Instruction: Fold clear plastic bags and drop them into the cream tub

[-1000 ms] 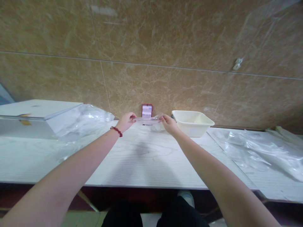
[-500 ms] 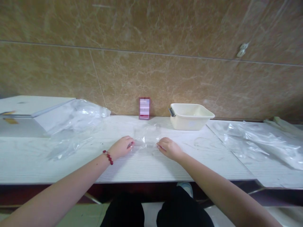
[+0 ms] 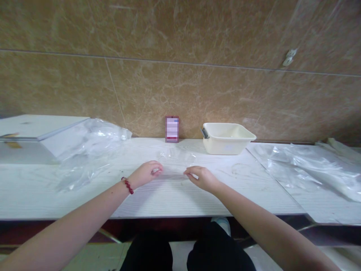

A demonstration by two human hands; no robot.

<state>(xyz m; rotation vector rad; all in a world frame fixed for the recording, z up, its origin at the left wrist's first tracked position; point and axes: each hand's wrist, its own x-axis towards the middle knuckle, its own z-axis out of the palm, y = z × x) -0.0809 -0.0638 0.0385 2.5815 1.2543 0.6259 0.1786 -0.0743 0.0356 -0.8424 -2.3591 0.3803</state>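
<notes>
A clear plastic bag (image 3: pixel 177 160) stretches flat between my two hands, over the middle of the white table. My left hand (image 3: pixel 147 174), with a red bead bracelet at the wrist, pinches the bag's near left corner between thumb and fingers. Opposite it, my right hand (image 3: pixel 202 178) pinches the near right corner. The film is so transparent that its exact outline is hard to make out. Beyond the bag, a phone-like device (image 3: pixel 172 130) with a lit screen leans upright against the wall.
A cream plastic bin (image 3: pixel 225 146) with a grey handle clip stands at the back, right of the phone. Clear plastic bags lie in a heap (image 3: pixel 93 146) beside a white box (image 3: pixel 28 146) at left. More plastic bags (image 3: pixel 313 169) spread across the right end. A brown marbled wall backs the table.
My fingertips have come slightly closer together on the bag. The film between them looks flatter, and its bright glints have shifted away from me.
</notes>
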